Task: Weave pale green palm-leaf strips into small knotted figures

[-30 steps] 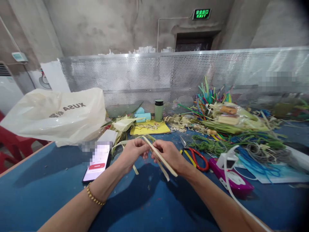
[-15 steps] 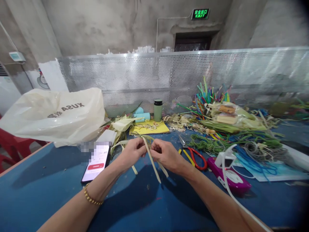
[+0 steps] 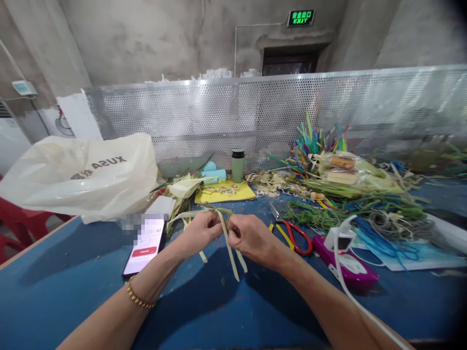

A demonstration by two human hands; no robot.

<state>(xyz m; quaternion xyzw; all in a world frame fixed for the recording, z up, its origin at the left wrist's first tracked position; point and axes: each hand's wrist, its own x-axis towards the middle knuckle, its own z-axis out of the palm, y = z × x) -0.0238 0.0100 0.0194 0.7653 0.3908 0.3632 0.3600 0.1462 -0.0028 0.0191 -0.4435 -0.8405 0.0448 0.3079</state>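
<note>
Pale strips point(image 3: 229, 253), pinched near the top by the left hand point(image 3: 203, 228) and right hand point(image 3: 252, 237), hang over the blue desk point(image 3: 91, 279) inside its left edge, the front one now swung off the right hand, leaving two tails side by side.

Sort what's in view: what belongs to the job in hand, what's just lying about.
In the job:
long, flat, pale strips, at the left hand and right hand

Apparently just lying about:
sage-green cylindrical bottle
magenta plastic socket box
white printed plastic bag
black-edged rectangular phone
</note>
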